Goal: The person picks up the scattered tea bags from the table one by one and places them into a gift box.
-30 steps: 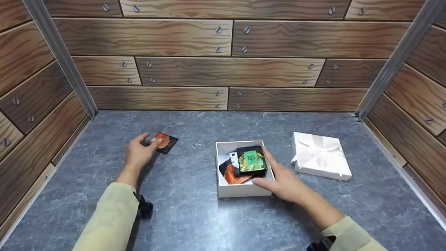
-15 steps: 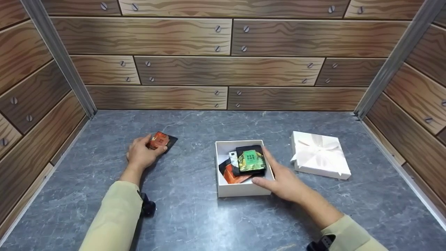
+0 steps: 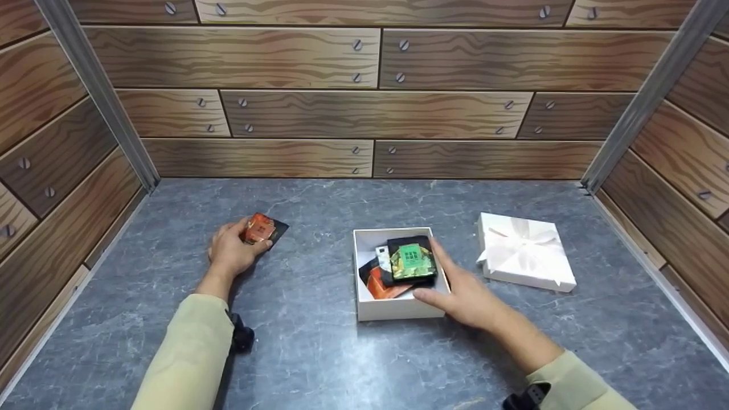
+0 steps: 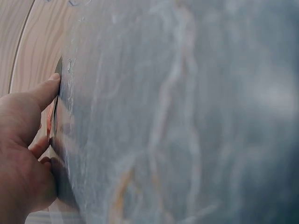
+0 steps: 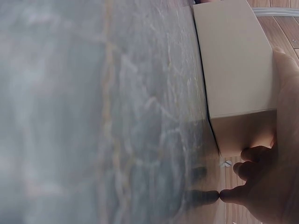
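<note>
My left hand [image 3: 232,249] is at the left of the table, with thumb and fingers pinching the edges of a flat black-and-orange sachet [image 3: 262,228]. In the left wrist view the thumb lies along the sachet's edge and the other fingers are curled. My right hand [image 3: 464,290] holds the right side of an open white box [image 3: 398,310], its thumb over the front right corner and fingers along the right wall. Inside that box, a black-and-green sachet [image 3: 413,259] lies on top of a white-and-black one and an orange-and-black one [image 3: 384,285]. The right wrist view shows the box's plain outer walls.
A white lid with a ribbon bow [image 3: 527,250] lies on the grey marbled table [image 3: 307,353], right of the box. Wood-patterned walls [image 3: 373,114] enclose the table at the back and both sides.
My left hand's fingers have closed in on the sachet's left and lower edges, and its thumb has moved off the sachet's face. The right hand and the box stay in place.
</note>
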